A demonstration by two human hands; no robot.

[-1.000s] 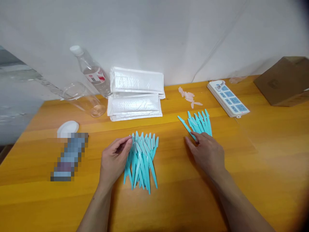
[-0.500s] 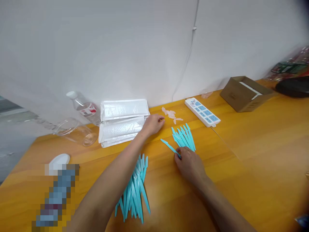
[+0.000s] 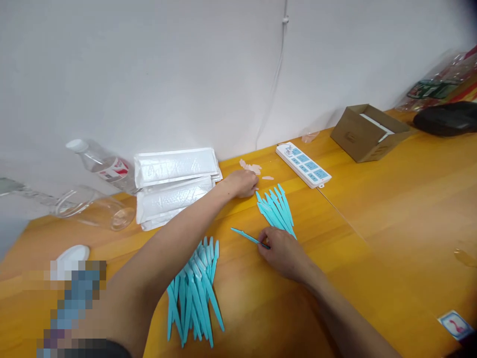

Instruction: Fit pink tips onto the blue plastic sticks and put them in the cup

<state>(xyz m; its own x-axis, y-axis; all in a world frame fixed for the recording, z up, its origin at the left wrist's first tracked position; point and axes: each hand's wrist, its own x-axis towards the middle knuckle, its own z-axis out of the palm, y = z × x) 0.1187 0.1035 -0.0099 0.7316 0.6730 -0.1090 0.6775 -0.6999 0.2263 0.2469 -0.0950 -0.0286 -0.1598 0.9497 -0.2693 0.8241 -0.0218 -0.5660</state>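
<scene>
My right hand (image 3: 281, 253) pinches a thin teal eyebrow razor (image 3: 244, 234) near one end, its notched head pointing left, just above the table. Close beyond that hand, several teal razors (image 3: 276, 209) lie fanned out. My left hand (image 3: 242, 183) reaches across to the small pale translucent caps (image 3: 250, 166) near the wall. Its fingers are bent together and low at the table; what lies between them is hidden. A larger pile of teal razors (image 3: 196, 293) lies below my left forearm, many crossing one another.
White padded packets (image 3: 175, 166) lie by the wall, beside a clear bottle (image 3: 112, 166) and a tipped clear jar (image 3: 97, 211). A white lid (image 3: 74, 256) is at left. A power strip (image 3: 303, 164) and an open cardboard box (image 3: 367, 139) stand to the right.
My left hand has moved in over the near edge of the pale caps, covering some. The razor in my right hand has turned flatter and shifted away from the fanned group. The view has shifted slightly.
</scene>
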